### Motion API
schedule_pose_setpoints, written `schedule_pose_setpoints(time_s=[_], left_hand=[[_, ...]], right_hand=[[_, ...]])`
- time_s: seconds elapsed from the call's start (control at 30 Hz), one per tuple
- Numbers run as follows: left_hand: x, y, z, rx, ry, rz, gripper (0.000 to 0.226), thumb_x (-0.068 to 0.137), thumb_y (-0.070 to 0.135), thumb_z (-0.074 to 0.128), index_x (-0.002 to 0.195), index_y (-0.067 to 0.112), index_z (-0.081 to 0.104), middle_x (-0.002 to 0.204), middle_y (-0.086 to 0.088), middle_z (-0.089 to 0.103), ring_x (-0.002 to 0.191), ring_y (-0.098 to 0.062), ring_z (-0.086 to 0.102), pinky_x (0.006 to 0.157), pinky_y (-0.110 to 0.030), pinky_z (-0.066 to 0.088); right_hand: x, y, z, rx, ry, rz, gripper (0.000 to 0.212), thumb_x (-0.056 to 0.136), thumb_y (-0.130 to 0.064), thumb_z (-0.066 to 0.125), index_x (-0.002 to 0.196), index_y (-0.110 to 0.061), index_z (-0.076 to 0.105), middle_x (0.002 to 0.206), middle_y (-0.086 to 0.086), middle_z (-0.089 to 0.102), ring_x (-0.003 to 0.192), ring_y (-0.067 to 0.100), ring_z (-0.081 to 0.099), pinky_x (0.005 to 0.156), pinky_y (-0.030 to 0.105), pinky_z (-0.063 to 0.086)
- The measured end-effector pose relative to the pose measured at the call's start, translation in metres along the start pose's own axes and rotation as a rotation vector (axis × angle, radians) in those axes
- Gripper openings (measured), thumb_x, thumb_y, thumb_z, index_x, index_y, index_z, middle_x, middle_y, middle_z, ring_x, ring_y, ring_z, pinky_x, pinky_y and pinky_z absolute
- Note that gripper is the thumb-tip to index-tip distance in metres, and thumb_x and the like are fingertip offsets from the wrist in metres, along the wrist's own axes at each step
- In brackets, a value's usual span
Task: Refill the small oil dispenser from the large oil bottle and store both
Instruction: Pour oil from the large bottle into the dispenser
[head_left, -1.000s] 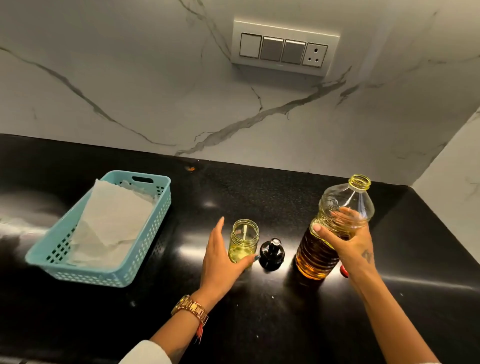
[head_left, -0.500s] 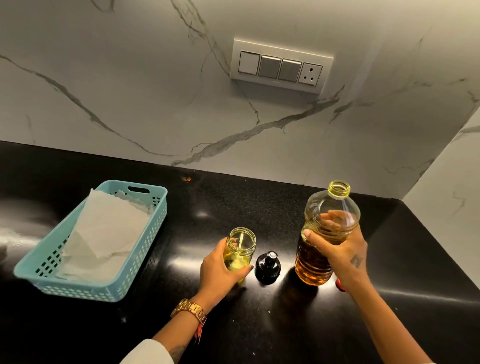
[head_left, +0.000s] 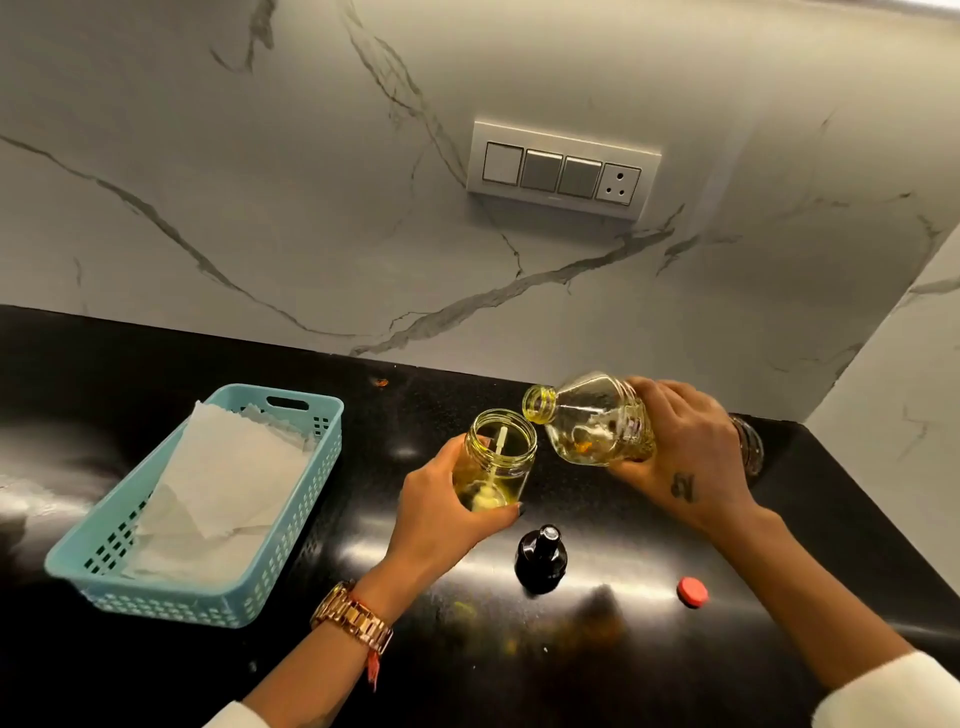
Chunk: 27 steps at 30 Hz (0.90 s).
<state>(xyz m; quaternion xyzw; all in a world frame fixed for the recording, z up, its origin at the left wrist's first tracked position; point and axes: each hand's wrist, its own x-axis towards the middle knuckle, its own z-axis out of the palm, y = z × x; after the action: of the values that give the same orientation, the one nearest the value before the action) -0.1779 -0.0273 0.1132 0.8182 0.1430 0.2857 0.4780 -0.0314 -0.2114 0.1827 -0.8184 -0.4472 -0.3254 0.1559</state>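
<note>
**Op:** I've got the counter (head_left: 156, 364) in view, black & shiny. Left hand (head_left: 436, 514) is wrapped round the small jar (head_left: 496, 462), fingers curled on its side, holding it up off the counter, mouth open & tipped a bit twd the right.

**Desk:** And the big one?

**Op:** Right hand (head_left: 685, 457) grips the big bottle (head_left: 597, 421) round its body, laid over nearly flat, neck pointing left. Its open mouth sits just above & beside the jar's rim, v. close. I can't tell if they touch. Yellow oil pooled in the bottle's low side; some oil in the jar bottom w/ a white tube standing in it.

**Desk:** Oil flowing?

**Op:** Can't tell, no clear stream seen.

**Desk:** Lids?

**Op:** Black pump top (head_left: 540, 558) stands on the counter, near side of the jar, betw. my two arms. Red cap (head_left: 692, 591) lies further right, under the right forearm, apart from the pump top.

**Desk:** Anything else?

**Op:** Teal basket (head_left: 218, 608) on the left w/ white paper (head_left: 228, 483) lying in it, well apart from the hands. Switch panel (head_left: 563, 169) on the marble wall behind. Gold watch (head_left: 353, 618) on left wrist.
</note>
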Motion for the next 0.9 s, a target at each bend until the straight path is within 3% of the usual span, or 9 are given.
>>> schedule_pose_setpoints(time_s=[0.27, 0.57, 0.77, 0.9], left_hand=[[-0.001, 0.013, -0.002, -0.029, -0.054, 0.01, 0.056, 0.057, 0.029, 0.085, 0.104, 0.033, 0.056, 0.09, 0.016, 0.067, 0.081, 0.004, 0.063, 0.07, -0.012, 0.051], [-0.001, 0.018, -0.003, -0.031, -0.064, 0.011, 0.053, 0.057, 0.027, 0.085, 0.1, 0.037, 0.054, 0.09, 0.016, 0.067, 0.081, 0.006, 0.062, 0.069, -0.009, 0.048], [0.0, 0.017, -0.003, -0.022, -0.056, 0.021, 0.054, 0.057, 0.029, 0.085, 0.102, 0.032, 0.056, 0.09, 0.016, 0.066, 0.083, 0.007, 0.06, 0.068, -0.007, 0.047], [0.001, 0.016, -0.004, -0.011, -0.052, 0.026, 0.055, 0.057, 0.03, 0.085, 0.103, 0.033, 0.055, 0.091, 0.017, 0.065, 0.084, 0.007, 0.059, 0.069, -0.007, 0.047]], right_hand=[[0.011, 0.006, -0.015, -0.171, 0.031, -0.13, 0.067, 0.055, -0.039, 0.086, 0.11, -0.012, 0.058, 0.102, 0.01, 0.07, 0.095, 0.034, 0.063, 0.086, 0.049, 0.045], [0.012, 0.01, -0.023, -0.231, 0.013, -0.176, 0.07, 0.06, -0.036, 0.083, 0.118, -0.016, 0.049, 0.111, 0.011, 0.067, 0.106, 0.035, 0.06, 0.094, 0.055, 0.04], [0.014, 0.008, -0.027, -0.234, 0.01, -0.201, 0.06, 0.068, -0.041, 0.067, 0.119, -0.016, 0.048, 0.113, 0.011, 0.066, 0.108, 0.035, 0.059, 0.095, 0.055, 0.038], [0.016, 0.007, -0.026, -0.239, 0.024, -0.212, 0.066, 0.064, -0.035, 0.08, 0.119, -0.015, 0.049, 0.114, 0.011, 0.066, 0.108, 0.036, 0.059, 0.096, 0.056, 0.037]])
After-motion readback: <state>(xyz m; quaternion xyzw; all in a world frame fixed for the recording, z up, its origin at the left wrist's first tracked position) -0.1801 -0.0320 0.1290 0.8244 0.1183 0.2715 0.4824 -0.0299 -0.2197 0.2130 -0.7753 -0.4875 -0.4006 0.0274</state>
